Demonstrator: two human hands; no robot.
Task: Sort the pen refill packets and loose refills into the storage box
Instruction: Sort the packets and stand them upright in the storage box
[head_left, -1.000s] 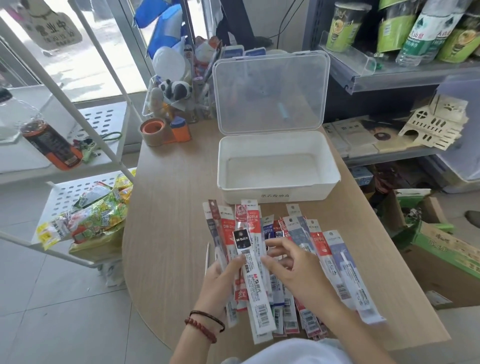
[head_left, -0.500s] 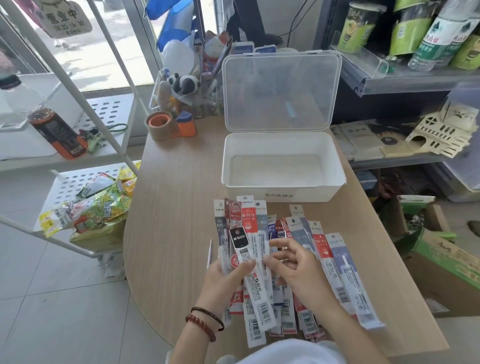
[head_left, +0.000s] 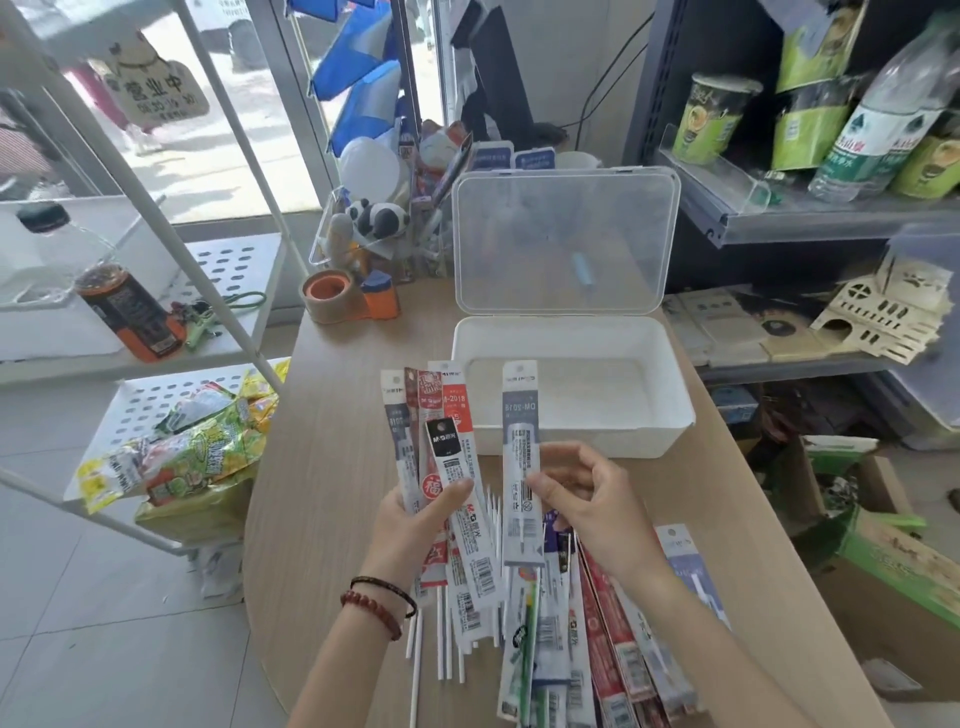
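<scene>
The white storage box (head_left: 670, 415) stands open and empty on the wooden table, its clear lid (head_left: 563, 239) upright behind it. My left hand (head_left: 415, 525) grips a fan of several refill packets (head_left: 441, 421), red, grey and black-topped, lifted off the table. My right hand (head_left: 592, 504) pinches one grey-blue refill packet (head_left: 520, 457), held upright just in front of the box's near wall. More packets (head_left: 597, 639) lie under my right forearm. Loose white refills (head_left: 441, 644) lie below my left wrist.
A tape roll (head_left: 327, 293) and an orange sharpener (head_left: 379, 296) sit at the table's back left, beside a clear organiser with a panda figure (head_left: 379, 218). A white rack with snack bags (head_left: 192, 457) stands left. Shelves and cardboard boxes (head_left: 883, 566) crowd the right.
Both hands rose from the spread on the table. The left now holds a lifted bundle, and the right has pulled one grey-blue packet away from it toward the box.
</scene>
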